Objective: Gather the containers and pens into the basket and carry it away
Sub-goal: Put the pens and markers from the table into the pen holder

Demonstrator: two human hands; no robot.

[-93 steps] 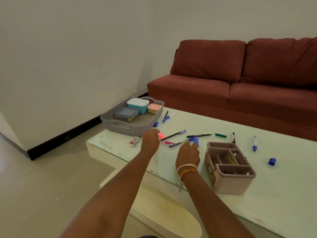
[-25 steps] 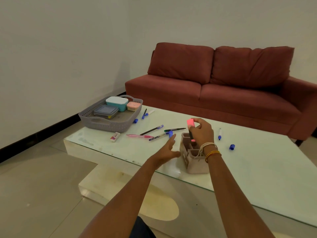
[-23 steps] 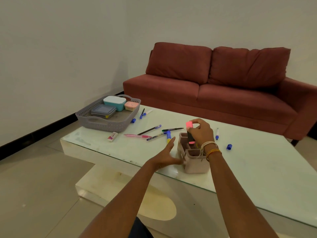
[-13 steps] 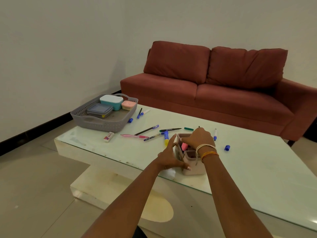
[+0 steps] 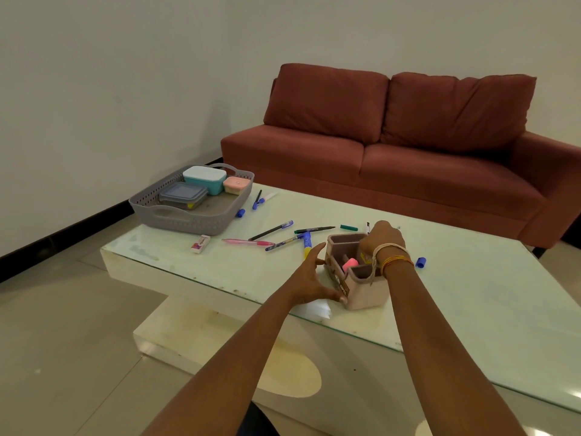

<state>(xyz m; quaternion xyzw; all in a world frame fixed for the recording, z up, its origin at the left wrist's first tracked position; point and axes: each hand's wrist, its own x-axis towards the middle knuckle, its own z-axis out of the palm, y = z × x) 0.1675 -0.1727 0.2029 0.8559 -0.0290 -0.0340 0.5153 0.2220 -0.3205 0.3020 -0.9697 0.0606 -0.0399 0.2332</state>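
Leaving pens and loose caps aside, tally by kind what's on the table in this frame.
Basket: 1
Lidded containers, all in the basket (teal, pink, grey): 3
Desk organizer: 1
Eraser: 1
Total: 6

table (image 5: 471,309): glass top | basket (image 5: 188,220) far-left | loose pens (image 5: 270,231) mid | organizer (image 5: 364,294) | eraser (image 5: 200,243), probably

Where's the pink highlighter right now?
In the head view, the pink highlighter stands in the beige organizer near the table's front edge, between the left hand and right hand.
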